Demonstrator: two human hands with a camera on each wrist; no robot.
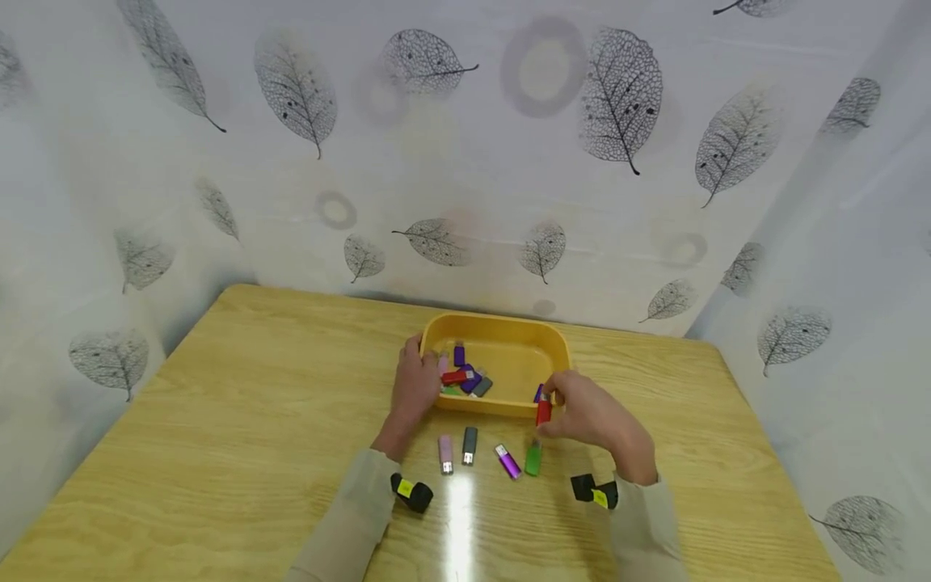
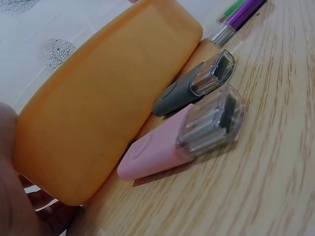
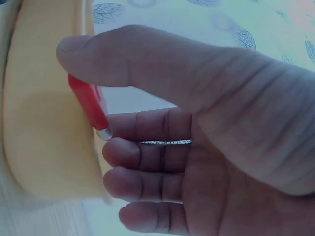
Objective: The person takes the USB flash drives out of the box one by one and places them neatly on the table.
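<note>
A yellow plastic tub (image 1: pixel 480 404) stands toward the back of the table. My left hand (image 1: pixel 414 386) grips its left side, thumb near the rim and fingers around the outside. At the front right corner, my right hand (image 1: pixel 598 414) pinches a red USB flash drive (image 1: pixel 543 411) by the rim; the right wrist view shows its metal end pointing at the fingers. Inside the tub lie several flash drives, among them a red one (image 1: pixel 457 377) and a grey one (image 1: pixel 482 387). On the table before it are pink (image 1: pixel 446 454), grey (image 1: pixel 469 446), purple (image 1: pixel 507 461) and green (image 1: pixel 533 460) flash drives.
Two black pieces with yellow labels (image 1: pixel 411 492) (image 1: pixel 595 491) show beside the sleeves. The wooden table (image 1: pixel 291 388) meets a white leaf-print curtain (image 1: pixel 465 162) behind and at both sides.
</note>
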